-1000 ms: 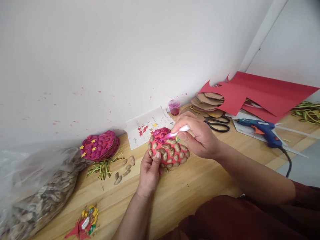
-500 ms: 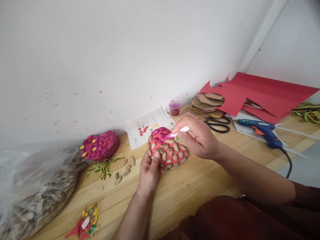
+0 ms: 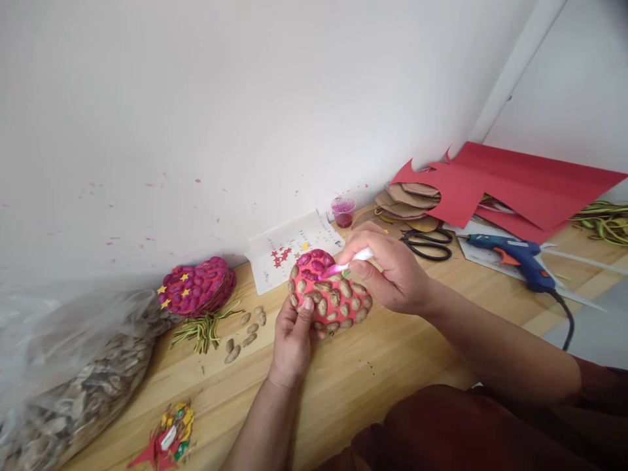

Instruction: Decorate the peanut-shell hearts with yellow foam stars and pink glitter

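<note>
My left hand [image 3: 292,337] grips the lower left edge of a red heart-shaped card [image 3: 330,292] covered with peanut shells, thumb on top. The card is tilted up off the wooden table [image 3: 373,366]. My right hand [image 3: 392,269] pinches a white brush [image 3: 352,259] whose pink tip touches the painted pink shells near the card's top. Most shells lower on the card are plain brown.
A stack of finished pink hearts [image 3: 196,286] lies at left, with loose peanut shells [image 3: 245,333] and green strips [image 3: 202,329] beside it. A plastic bag of shells [image 3: 73,386], a paint cup [image 3: 342,211], scissors [image 3: 426,243], a blue glue gun [image 3: 515,256] and red paper [image 3: 505,186] surround the work.
The brush tip has shifted slightly over the top shells. Both hands and the heart card stay almost in place.
</note>
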The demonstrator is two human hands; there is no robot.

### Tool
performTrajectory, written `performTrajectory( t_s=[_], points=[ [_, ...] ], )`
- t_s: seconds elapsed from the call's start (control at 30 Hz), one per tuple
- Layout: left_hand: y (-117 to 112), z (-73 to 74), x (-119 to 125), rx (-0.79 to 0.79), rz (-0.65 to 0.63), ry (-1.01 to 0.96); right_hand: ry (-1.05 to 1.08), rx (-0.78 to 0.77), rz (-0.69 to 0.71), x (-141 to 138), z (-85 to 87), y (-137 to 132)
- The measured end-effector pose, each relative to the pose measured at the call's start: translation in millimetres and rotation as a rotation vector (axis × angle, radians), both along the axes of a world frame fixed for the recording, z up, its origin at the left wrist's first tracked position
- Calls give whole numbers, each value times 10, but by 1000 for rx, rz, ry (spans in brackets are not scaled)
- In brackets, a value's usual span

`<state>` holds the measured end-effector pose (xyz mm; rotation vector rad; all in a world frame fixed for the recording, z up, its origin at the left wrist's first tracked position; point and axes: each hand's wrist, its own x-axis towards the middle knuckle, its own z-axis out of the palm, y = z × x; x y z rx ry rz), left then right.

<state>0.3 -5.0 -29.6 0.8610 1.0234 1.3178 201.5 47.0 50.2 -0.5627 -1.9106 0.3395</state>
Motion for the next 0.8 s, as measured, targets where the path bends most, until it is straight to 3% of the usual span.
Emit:
performTrajectory(
  t_s=[0.8],
  points=[
    [-4,-6,5,-2,3,10,1,32,-24,9,-9,17]
  ],
)
